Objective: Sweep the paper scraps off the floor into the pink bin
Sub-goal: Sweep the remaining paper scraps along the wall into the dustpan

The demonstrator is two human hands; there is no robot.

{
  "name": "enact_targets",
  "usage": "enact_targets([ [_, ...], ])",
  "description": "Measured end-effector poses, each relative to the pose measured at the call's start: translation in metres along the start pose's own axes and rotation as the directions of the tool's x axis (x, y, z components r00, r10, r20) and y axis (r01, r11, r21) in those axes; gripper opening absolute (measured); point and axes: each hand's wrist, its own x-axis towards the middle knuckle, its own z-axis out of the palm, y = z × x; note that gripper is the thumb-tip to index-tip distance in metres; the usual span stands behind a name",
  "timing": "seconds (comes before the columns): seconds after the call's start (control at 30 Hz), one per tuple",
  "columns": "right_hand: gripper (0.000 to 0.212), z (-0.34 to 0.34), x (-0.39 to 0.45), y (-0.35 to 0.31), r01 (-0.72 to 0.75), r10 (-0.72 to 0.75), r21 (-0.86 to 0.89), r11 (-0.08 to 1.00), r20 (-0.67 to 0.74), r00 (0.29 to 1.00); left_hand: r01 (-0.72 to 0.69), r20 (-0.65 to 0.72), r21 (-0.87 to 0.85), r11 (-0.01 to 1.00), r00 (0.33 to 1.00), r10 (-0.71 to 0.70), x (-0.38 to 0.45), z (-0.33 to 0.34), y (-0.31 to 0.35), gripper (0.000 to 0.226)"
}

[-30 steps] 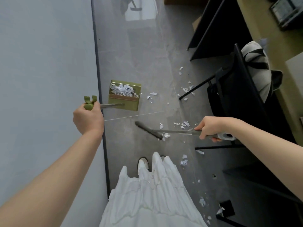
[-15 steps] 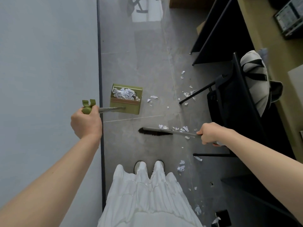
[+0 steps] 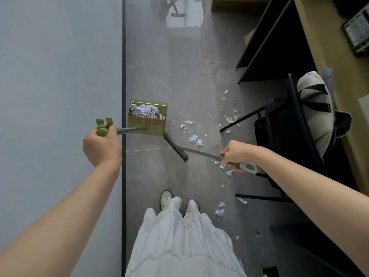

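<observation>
Right grip [image 3: 232,154] around broom handle [image 3: 201,153]

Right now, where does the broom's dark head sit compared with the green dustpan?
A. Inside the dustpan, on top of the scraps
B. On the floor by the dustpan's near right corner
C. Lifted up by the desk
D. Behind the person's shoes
B: the broom head rests on the floor, its far end at the near right corner of the green dustpan, with loose paper scraps just right of it.

Bare forearms, white pleated skirt [image 3: 179,242], pale shoes [image 3: 166,198]
</observation>
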Motion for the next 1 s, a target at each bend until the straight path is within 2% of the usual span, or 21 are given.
enact_targets([
  [0.13, 0.040, -0.006, 0.018, -0.021, 0.012, -0.014, 0.023, 1.000, 0.094, 0.996, -0.007, 0.013, 0.005, 1.000, 1.000, 0.007, 0.023, 0.008, 0.014, 0.029],
  [0.27, 0.041, -0.027, 0.043, -0.046, -0.011, 0.003, 0.061, 0.998, 0.131, 0.991, -0.018, 0.022, 0.014, 1.000, 1.000, 0.018, 0.062, 0.025, 0.037, 0.027],
  [0.43, 0.042, -0.070, 0.075, -0.069, -0.062, 0.060, 0.104, 0.993, 0.015, 0.998, -0.042, 0.047, 0.008, 0.999, 0.998, 0.041, 0.113, 0.049, 0.066, 0.028],
  [0.53, 0.040, -0.093, 0.090, -0.075, -0.080, 0.083, 0.265, 0.961, 0.000, 0.997, -0.070, 0.078, 0.027, 0.997, 0.995, 0.067, 0.142, 0.065, 0.084, 0.028],
  [0.57, 0.036, -0.098, 0.093, -0.073, -0.109, 0.105, 0.350, 0.931, 0.028, 0.994, -0.081, 0.089, 0.025, 0.996, 0.993, 0.078, 0.147, 0.068, 0.087, 0.028],
  [0.67, 0.005, -0.118, 0.091, -0.069, -0.215, 0.194, 0.593, 0.776, 0.099, 0.976, -0.113, 0.117, 0.039, 0.993, 0.987, 0.108, 0.162, 0.083, 0.100, 0.029],
  [0.73, 0.013, -0.127, 0.088, -0.063, -0.243, 0.220, 0.696, 0.676, 0.124, 0.967, -0.132, 0.136, 0.053, 0.990, 0.983, 0.124, 0.168, 0.092, 0.109, 0.030],
  [0.8, 0.012, -0.137, 0.082, -0.061, -0.231, 0.214, 0.771, 0.593, 0.125, 0.969, -0.143, 0.156, 0.058, 0.988, 0.979, 0.133, 0.173, 0.101, 0.119, 0.030],
  [0.9, 0.007, -0.159, 0.082, -0.052, -0.204, 0.193, 0.893, 0.401, 0.136, 0.972, -0.164, 0.186, 0.087, 0.983, 0.972, 0.146, 0.176, 0.119, 0.133, 0.030],
  [1.0, 0.015, -0.180, 0.089, -0.041, -0.173, 0.206, 0.957, 0.231, 0.126, 0.970, -0.156, 0.209, 0.082, 0.984, 0.968, 0.136, 0.173, 0.138, 0.149, 0.028],
])
